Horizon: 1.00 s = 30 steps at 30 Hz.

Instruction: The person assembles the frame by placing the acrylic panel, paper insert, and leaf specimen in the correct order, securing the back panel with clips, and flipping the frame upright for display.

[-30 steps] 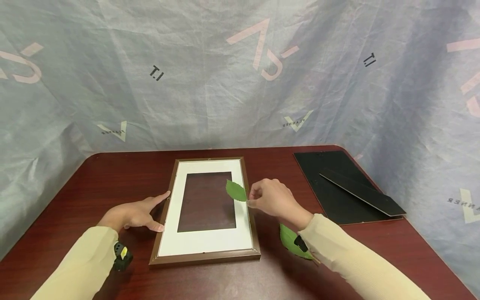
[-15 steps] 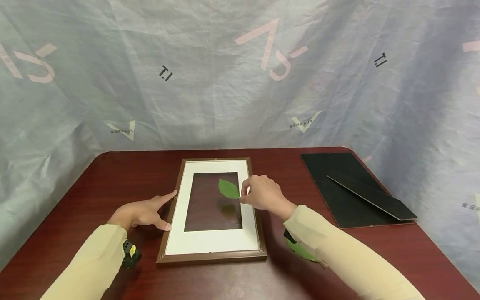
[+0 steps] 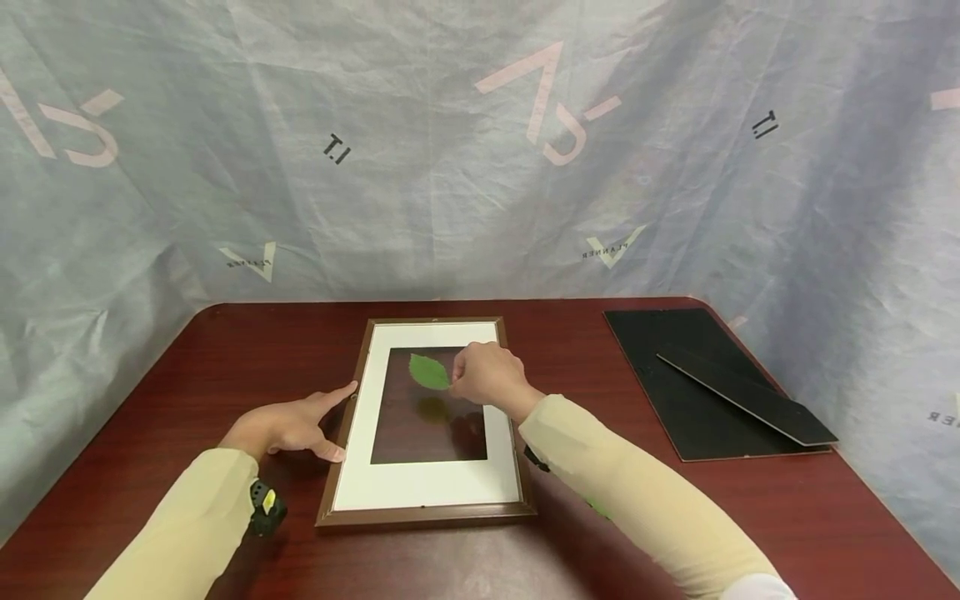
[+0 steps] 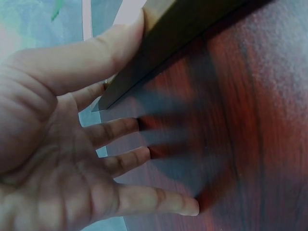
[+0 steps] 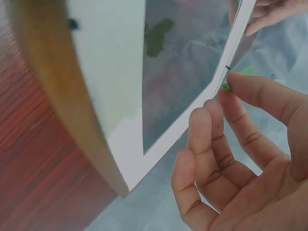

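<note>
A brown picture frame point(image 3: 405, 518) lies on the table with a white mat point(image 3: 420, 485) inside it, around a dark glassy opening. Over that opening, my right hand point(image 3: 491, 377) pinches a green leaf point(image 3: 428, 372) by its stem between thumb and index finger. The leaf hangs apart from the glass, which shows its reflection. My left hand point(image 3: 296, 423) spreads along the frame's left side, thumb and index finger touching the edge. In the left wrist view, its other fingers point(image 4: 159, 199) rest straight on the tabletop.
Another green leaf point(image 3: 597, 507) lies on the table, mostly hidden beneath my right forearm. At the right, a black backing board point(image 3: 660, 400) with a raised stand flap point(image 3: 750, 400) lies near the table's edge. A grey printed cloth point(image 3: 420, 167) hangs behind the table point(image 3: 247, 350).
My right hand has carried the leaf leftward, from the mat's right border to above the opening. The left hand stays at the frame's edge. The camera view has shifted slightly.
</note>
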Tool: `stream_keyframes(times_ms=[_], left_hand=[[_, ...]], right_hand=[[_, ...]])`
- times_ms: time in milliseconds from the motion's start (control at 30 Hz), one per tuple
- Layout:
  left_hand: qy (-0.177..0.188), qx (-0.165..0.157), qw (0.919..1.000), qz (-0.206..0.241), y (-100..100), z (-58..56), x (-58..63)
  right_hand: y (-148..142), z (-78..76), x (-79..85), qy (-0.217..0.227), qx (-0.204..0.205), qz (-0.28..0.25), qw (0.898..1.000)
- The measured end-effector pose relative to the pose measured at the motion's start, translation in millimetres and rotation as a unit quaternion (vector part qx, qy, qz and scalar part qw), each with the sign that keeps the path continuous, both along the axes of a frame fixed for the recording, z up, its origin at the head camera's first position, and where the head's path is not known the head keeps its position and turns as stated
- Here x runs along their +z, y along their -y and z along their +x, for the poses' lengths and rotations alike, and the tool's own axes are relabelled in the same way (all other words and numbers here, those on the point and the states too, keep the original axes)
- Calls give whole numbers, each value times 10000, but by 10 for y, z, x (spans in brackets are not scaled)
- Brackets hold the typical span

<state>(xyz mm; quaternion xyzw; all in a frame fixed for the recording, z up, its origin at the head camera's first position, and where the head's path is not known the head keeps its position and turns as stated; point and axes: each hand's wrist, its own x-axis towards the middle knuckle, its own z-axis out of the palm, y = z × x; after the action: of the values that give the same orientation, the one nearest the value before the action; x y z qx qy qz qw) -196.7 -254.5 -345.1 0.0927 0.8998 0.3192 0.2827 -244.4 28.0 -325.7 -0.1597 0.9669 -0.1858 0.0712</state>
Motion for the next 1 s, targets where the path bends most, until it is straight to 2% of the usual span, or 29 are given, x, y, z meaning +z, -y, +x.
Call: stream_keyframes(times_ms=[367,833,1000], left_hand=[[-54,57,10000,21,-13,17,-28],[-58,54,9999,71,0,12,-19],[-41,79,9999,113,-2,15,-13]], right_hand=[[238,-81,-116,244,72,297,9992],[489,-116,-166,638,-563,696,9939],[550,-114,-179,650,-578,774,9932]])
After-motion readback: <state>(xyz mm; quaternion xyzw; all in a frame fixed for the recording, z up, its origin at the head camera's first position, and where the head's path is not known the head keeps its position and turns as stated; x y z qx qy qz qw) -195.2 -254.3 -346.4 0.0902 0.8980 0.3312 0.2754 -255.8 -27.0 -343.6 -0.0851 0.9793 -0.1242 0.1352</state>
